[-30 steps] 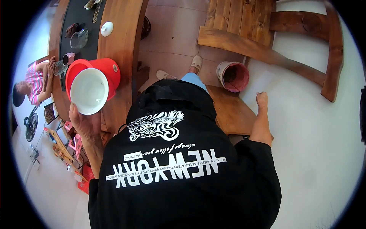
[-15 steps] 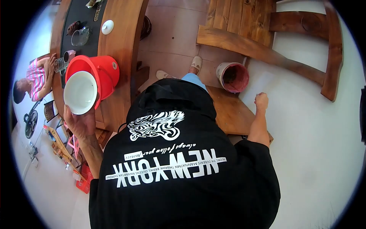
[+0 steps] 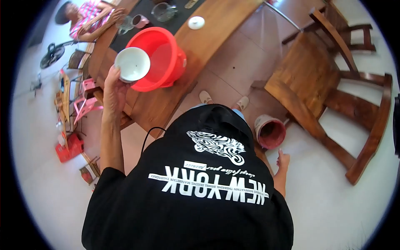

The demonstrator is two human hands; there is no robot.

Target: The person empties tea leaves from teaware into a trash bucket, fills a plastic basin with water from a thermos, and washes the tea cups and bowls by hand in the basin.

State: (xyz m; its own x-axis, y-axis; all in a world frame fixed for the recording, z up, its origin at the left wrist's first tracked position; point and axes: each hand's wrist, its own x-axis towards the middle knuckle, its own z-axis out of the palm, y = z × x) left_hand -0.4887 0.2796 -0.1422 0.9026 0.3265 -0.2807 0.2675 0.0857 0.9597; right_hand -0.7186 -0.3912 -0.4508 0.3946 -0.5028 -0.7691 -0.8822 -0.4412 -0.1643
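My left hand grips a white bowl by its lower left side, thumb at the rim and fingers partly hidden behind it. The bowl's inside faces me and shows small dark specks. It overlaps the left side of a red bucket on the wooden table. Low at the right, my right hand is closed, one digit raised, with no object visible in it. Just above that hand stands a pale bucket with a reddish inside.
A white lid, a glass pitcher and a pink cup are on the table. Another person sits at its far left side. A wooden chair stands at the right, a black fan at the left.
The view has turned, so the table now runs diagonally and the chair shows more fully. My left hand and the bowl have moved up and right in view; my right hand appears lower.
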